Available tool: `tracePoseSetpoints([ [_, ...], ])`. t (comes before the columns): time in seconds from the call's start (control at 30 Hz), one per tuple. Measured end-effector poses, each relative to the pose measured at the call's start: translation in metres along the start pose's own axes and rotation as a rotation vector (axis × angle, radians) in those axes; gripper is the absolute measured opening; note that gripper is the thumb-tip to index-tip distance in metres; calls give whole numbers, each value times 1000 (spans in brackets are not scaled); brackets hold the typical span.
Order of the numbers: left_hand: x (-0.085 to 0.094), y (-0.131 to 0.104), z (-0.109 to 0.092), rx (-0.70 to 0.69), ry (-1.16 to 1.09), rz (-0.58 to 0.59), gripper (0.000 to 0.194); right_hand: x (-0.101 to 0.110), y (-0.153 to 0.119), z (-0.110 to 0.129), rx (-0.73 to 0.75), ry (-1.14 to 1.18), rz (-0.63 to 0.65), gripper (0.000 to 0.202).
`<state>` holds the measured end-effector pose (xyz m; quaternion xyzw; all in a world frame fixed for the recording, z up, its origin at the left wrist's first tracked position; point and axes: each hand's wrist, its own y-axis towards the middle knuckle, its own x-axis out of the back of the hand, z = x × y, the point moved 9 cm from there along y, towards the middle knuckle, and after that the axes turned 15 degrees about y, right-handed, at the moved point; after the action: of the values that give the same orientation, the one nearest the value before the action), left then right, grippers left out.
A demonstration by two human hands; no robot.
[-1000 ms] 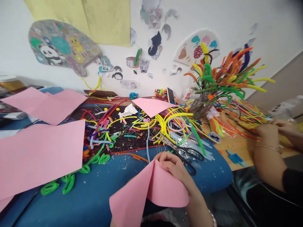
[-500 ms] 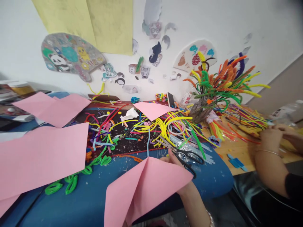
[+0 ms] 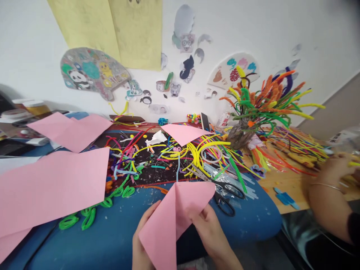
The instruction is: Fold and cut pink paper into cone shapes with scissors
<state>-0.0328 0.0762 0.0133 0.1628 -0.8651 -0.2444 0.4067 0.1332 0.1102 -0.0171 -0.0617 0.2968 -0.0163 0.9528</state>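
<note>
A folded sheet of pink paper (image 3: 161, 228) is held low in the middle of the view, its creased corner pointing away from me. My left hand (image 3: 142, 234) grips it along the left side, partly hidden behind the sheet. On the right flap, my right hand (image 3: 206, 228) pinches the paper with thumb in front and fingers curled behind. Black-handled scissors (image 3: 225, 189) lie just beyond my right hand, blades partly open, on clear plastic wrapping. A pale blue pipe cleaner (image 3: 178, 168) lies right behind the paper's top corner.
More pink sheets (image 3: 59, 183) cover the left side. Tangled pipe cleaners (image 3: 197, 153) spread over the dark board, with green loops (image 3: 88, 217) in front. At right stand a vase of pipe-cleaner stems (image 3: 240, 135) and a co-worker's arm (image 3: 332, 187). A blue craft piece (image 3: 285, 198) lies near it.
The pink paper's right flap has swung up and inward, and its left part has folded narrower. Both my hands now show on it. The co-worker's hands have shifted slightly right.
</note>
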Motion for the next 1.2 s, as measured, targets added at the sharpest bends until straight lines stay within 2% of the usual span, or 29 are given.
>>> tracePoseSetpoints([
  [0.07, -1, -6, 20, 251, -177, -17, 35, 4, 2, 3, 44, -68, -86, 36],
  [0.13, -6, -17, 37, 513, -362, -22, 33, 4, 4, 7, 110, -76, -101, 38],
  [0.17, -8, -22, 41, 585, -413, -17, 32, 4, 4, 9, 136, -77, -97, 39],
  [0.2, -9, -23, 40, 593, -427, -11, 32, 3, 4, 10, 154, -86, -90, 39],
  [0.27, -5, -19, 32, 500, -404, -18, 32, 1, 2, 12, 166, -130, -63, 38],
  [0.33, 2, -14, 21, 339, -350, -51, 32, -3, 0, 15, 187, -200, -22, 36],
  [0.47, 9, -10, 3, 52, -238, -97, 39, -16, -7, 30, 337, -373, 105, 34],
  [0.63, 14, -9, -10, -133, -106, -144, 47, -33, -20, 45, 545, -525, 239, 50],
  [0.9, 19, -9, -29, -463, 101, -162, 58, -50, -38, 58, 803, -741, 323, 61],
  [1.03, 19, -6, -32, -522, 149, -155, 59, -55, -41, 55, 853, -817, 354, 66],
  [1.2, 27, -2, -44, -545, 69, -182, 53, -61, -41, 45, 834, -800, 386, 62],
])
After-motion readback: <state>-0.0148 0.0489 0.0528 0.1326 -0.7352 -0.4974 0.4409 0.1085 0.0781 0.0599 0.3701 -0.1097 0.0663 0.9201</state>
